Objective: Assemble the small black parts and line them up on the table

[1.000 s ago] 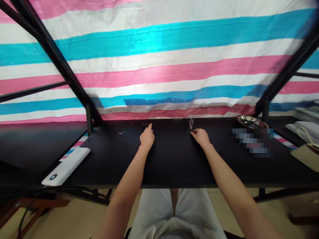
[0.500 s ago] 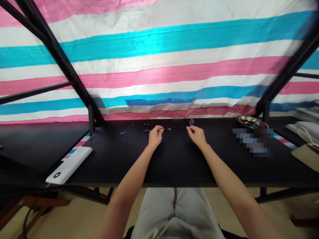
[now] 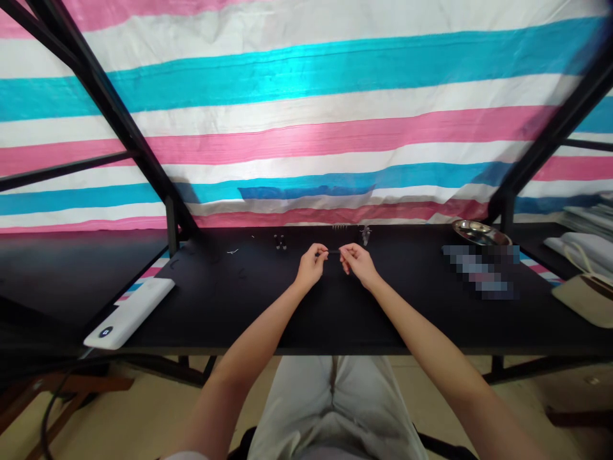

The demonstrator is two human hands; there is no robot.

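Observation:
Between my fingertips, above the black table (image 3: 335, 313), runs a thin, short dark rod (image 3: 334, 252). My left hand (image 3: 311, 266) pinches its left end. The fingers of my right hand (image 3: 360, 263) are closed at its right end, and they hide that tip; whether they also hold a small part I cannot tell. Just beyond my right hand lies a little heap of clear or silvery small parts (image 3: 366, 235). To the left of my left hand is a small group of dark pieces with pale ends (image 3: 280, 242).
A row of small pieces (image 3: 340, 227) lies at the table's back edge. Thin white scraps (image 3: 232, 251) lie farther left. A white power-bank-like device (image 3: 131, 313) with a cable rests at left. At right are a shiny metal dish (image 3: 481, 234) and a blurred-out patch.
My right hand has moved left from beside the clear parts to the rod's free right end. My left hand has shifted slightly right with the rod.

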